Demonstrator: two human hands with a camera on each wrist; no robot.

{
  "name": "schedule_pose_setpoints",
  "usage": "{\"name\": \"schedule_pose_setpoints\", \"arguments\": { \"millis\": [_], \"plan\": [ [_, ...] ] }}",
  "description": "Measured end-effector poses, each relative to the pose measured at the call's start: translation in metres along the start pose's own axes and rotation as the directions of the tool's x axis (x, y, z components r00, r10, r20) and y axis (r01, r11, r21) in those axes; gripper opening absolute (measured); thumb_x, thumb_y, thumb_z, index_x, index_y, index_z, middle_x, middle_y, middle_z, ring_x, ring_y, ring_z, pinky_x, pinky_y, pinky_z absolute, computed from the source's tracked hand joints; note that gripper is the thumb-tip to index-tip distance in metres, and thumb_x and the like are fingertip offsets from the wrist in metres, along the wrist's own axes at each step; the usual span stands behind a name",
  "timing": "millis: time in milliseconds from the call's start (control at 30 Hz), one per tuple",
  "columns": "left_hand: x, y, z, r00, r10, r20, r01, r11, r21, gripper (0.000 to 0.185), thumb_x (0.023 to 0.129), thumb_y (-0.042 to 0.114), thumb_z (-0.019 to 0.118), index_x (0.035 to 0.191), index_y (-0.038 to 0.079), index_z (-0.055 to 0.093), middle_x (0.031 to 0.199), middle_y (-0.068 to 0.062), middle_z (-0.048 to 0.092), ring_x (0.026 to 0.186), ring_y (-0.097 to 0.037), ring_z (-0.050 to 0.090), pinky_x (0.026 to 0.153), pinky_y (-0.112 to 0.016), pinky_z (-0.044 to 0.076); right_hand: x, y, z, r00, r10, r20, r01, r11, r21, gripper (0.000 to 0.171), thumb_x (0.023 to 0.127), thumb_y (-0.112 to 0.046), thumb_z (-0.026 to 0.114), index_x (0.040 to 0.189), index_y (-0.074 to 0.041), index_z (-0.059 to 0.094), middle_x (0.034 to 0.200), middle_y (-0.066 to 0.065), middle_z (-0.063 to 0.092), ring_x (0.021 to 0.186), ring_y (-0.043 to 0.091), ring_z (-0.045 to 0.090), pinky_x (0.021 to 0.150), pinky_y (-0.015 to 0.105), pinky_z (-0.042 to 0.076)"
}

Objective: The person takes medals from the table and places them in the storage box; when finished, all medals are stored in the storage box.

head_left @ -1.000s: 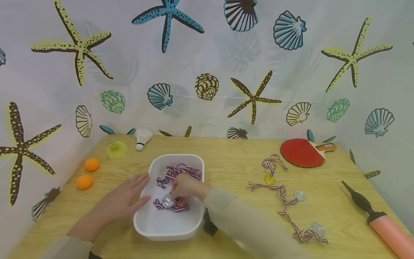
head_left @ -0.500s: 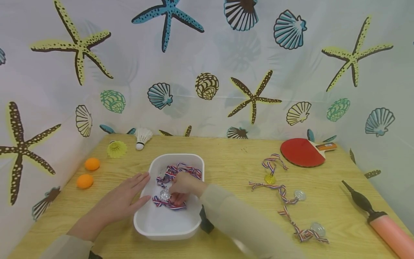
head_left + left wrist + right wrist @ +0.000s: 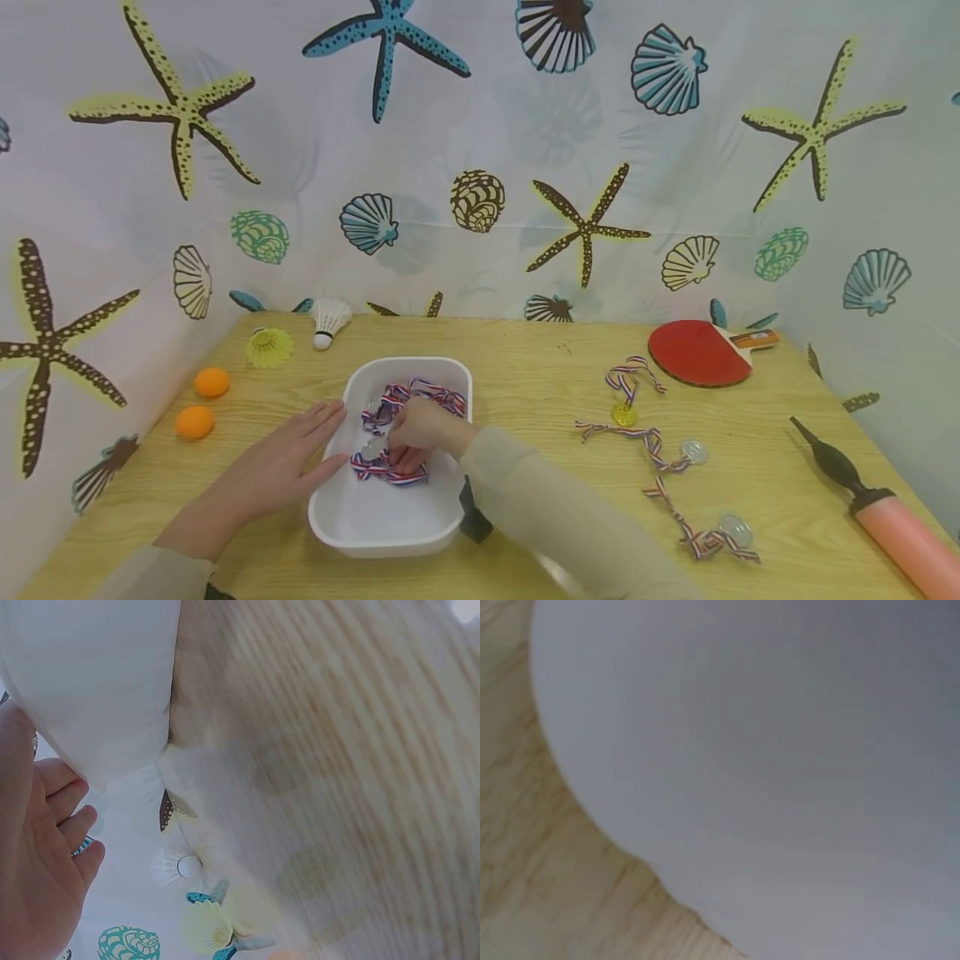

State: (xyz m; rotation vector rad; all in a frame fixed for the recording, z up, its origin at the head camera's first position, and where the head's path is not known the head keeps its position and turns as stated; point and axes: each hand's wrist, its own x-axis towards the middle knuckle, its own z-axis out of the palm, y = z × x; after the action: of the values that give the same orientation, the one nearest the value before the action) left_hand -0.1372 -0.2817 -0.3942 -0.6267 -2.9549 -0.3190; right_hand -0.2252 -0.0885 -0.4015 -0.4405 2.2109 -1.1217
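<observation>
A white tub point(image 3: 408, 363) sits on the wooden table point(image 3: 525, 375). My left hand point(image 3: 288, 462) lies flat, its straight fingers touching the tub's left rim; the left wrist view shows that hand point(image 3: 37, 862) beside the tub's wall point(image 3: 90, 682). My right hand point(image 3: 420, 429) reaches into the tub, fingers curled round a silver medal point(image 3: 372, 448) whose striped ribbon point(image 3: 386, 475) is bunched under it. More ribboned medals point(image 3: 420, 392) lie at the tub's far end. The right wrist view shows only the blurred tub wall point(image 3: 780, 750) and table point(image 3: 540, 885).
Right of the tub lie a gold medal point(image 3: 624, 414) and two silver medals point(image 3: 693, 452) point(image 3: 735, 530) with ribbons. A red paddle point(image 3: 697, 352) is at the back right, a pink pump point(image 3: 885, 517) at the right edge. Two orange balls point(image 3: 212, 382) and two shuttlecocks point(image 3: 268, 347) are at the left.
My right hand has drawn the silver medal and its ribbon a little left and toward the far end inside the tub. The left hand has stayed put.
</observation>
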Motion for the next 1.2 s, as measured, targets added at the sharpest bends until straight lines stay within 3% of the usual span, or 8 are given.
{"name": "schedule_pose_setpoints", "arguments": {
  "millis": [300,500,733,967,1200],
  "plan": [
    [-0.001,0.001,-0.001,1.000,-0.007,0.000,0.007,1.000,-0.007,0.063,0.094,0.042,0.047,0.138,-0.002,0.039,0.143,-0.017,0.035,0.130,-0.038,0.029,0.104,-0.052,0.026,-0.008,-0.012,-0.012,0.996,-0.076,0.038,0.080,0.990,-0.118,0.015,0.087,-0.001,0.057,0.074,0.003,0.064,0.062,0.009,0.063,0.054,0.020,0.064,0.049,0.025,0.053],
    [0.000,0.002,-0.002,1.000,-0.004,0.003,0.004,1.000,-0.011,0.062,0.094,0.042,0.047,0.138,-0.002,0.039,0.142,-0.017,0.035,0.130,-0.038,0.029,0.104,-0.052,0.026,-0.028,-0.024,-0.036,0.987,-0.142,0.080,0.147,0.987,-0.060,0.012,0.090,-0.010,0.059,0.095,-0.001,0.064,0.074,0.009,0.063,0.058,0.017,0.062,0.053,0.027,0.054],
    [0.001,0.003,-0.002,1.000,-0.005,0.007,0.005,1.000,0.005,0.063,0.094,0.042,0.048,0.137,-0.002,0.039,0.142,-0.018,0.035,0.129,-0.039,0.030,0.103,-0.052,0.026,-0.080,-0.027,-0.085,0.945,-0.321,0.056,0.321,0.947,0.023,0.020,0.089,-0.013,0.059,0.106,-0.002,0.063,0.085,0.011,0.066,0.067,0.020,0.063,0.061,0.031,0.056],
    [0.003,0.005,-0.002,1.000,-0.003,0.006,0.003,1.000,0.012,0.063,0.093,0.041,0.049,0.137,-0.004,0.039,0.141,-0.020,0.035,0.128,-0.040,0.030,0.103,-0.053,0.026,-0.133,0.002,-0.140,0.927,-0.370,-0.067,0.375,0.923,0.088,0.023,0.089,-0.012,0.059,0.108,0.000,0.059,0.089,0.015,0.064,0.073,0.025,0.063,0.067,0.038,0.055],
    [0.004,0.003,0.000,1.000,0.000,0.009,0.000,1.000,0.010,0.064,0.093,0.042,0.049,0.136,-0.004,0.039,0.141,-0.020,0.035,0.128,-0.040,0.030,0.102,-0.054,0.027,-0.178,0.062,-0.186,0.929,-0.296,-0.221,0.318,0.946,0.071,0.031,0.088,-0.018,0.063,0.113,0.000,0.057,0.090,0.014,0.065,0.081,0.033,0.062,0.071,0.040,0.054]
  ]
}}
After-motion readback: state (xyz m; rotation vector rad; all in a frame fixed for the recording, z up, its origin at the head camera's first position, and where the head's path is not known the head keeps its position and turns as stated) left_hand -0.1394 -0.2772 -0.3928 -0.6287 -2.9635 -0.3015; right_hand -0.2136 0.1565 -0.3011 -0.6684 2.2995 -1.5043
